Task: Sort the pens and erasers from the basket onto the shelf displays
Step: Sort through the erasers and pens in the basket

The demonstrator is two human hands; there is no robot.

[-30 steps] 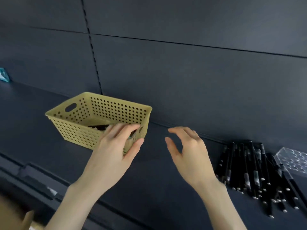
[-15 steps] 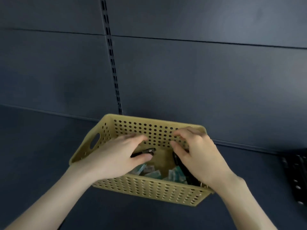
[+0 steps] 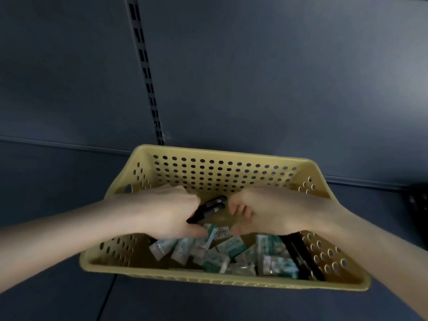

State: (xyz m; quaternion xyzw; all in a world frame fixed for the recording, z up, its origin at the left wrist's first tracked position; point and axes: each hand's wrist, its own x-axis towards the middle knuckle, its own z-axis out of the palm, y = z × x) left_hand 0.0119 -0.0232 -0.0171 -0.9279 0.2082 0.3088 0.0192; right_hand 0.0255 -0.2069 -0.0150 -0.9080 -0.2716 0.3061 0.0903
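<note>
Head view showed a yellow perforated basket [image 3: 220,172] on a dark shelf [image 3: 58,181], with both hands inside it. The left hand [image 3: 166,212] curled round a few black pens [image 3: 209,208] near the basket's centre. At their 3 o'clock, the right hand [image 3: 278,212] had curled fingers; whether it held anything was unclear. Wrapped erasers [image 3: 229,251] lay heaped toward 6 o'clock. The pens looked light, stiff and slick, best gripped mid-barrel.

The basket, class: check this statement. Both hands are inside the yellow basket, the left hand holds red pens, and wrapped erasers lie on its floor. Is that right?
No. The head view shows that the pens in the left hand are black, not red. The rest stands: the right hand is in the yellow basket too, and wrapped erasers lie on its floor.
</note>
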